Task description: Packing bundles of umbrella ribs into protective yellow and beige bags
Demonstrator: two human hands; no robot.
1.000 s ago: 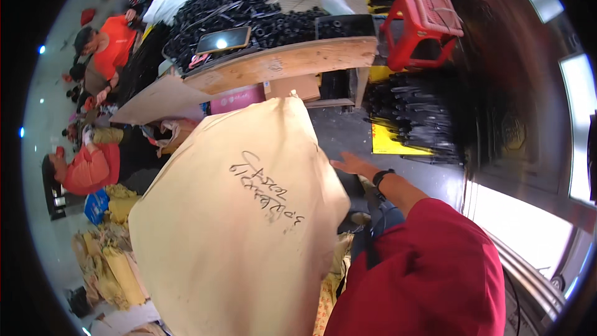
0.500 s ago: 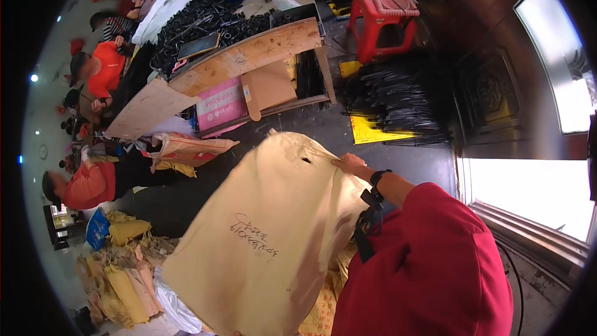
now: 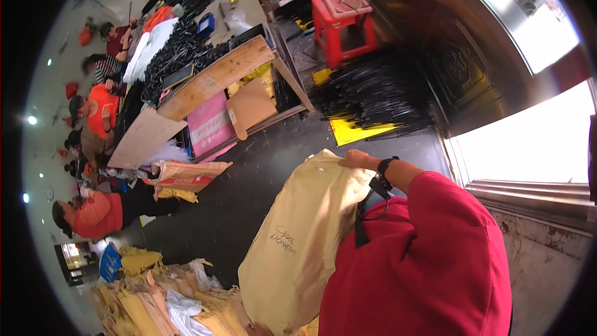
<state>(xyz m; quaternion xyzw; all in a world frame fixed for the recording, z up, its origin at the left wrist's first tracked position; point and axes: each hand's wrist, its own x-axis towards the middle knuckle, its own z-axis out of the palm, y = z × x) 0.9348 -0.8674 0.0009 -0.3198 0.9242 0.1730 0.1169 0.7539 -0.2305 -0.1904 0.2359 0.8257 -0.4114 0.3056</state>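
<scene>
A large tan sack (image 3: 298,236), marked with dark handwriting, hangs stretched out in front of me. My right hand (image 3: 357,159), with a black band at its wrist, is closed on the sack's upper edge. Down at the lower rim of the picture, a small part of what looks like my left hand (image 3: 259,330) shows beside the sack's bottom corner. Its fingers are mostly out of sight. Left of the sack lies a heap of folded yellow and tan sacks (image 3: 140,311), with a white plastic bag (image 3: 185,312) on it.
Ahead stands a wooden workbench (image 3: 214,81) piled with black parts, a pink box (image 3: 210,123) on its shelf. A red stool (image 3: 342,25) and a bundle of black rods (image 3: 379,96) are at the right. Several people work along the left; one in red (image 3: 99,214) stands nearest.
The sack has swung right and narrowed, uncovering more of the sack heap at the left. My right hand keeps its grip on the upper edge. The view has shifted.
</scene>
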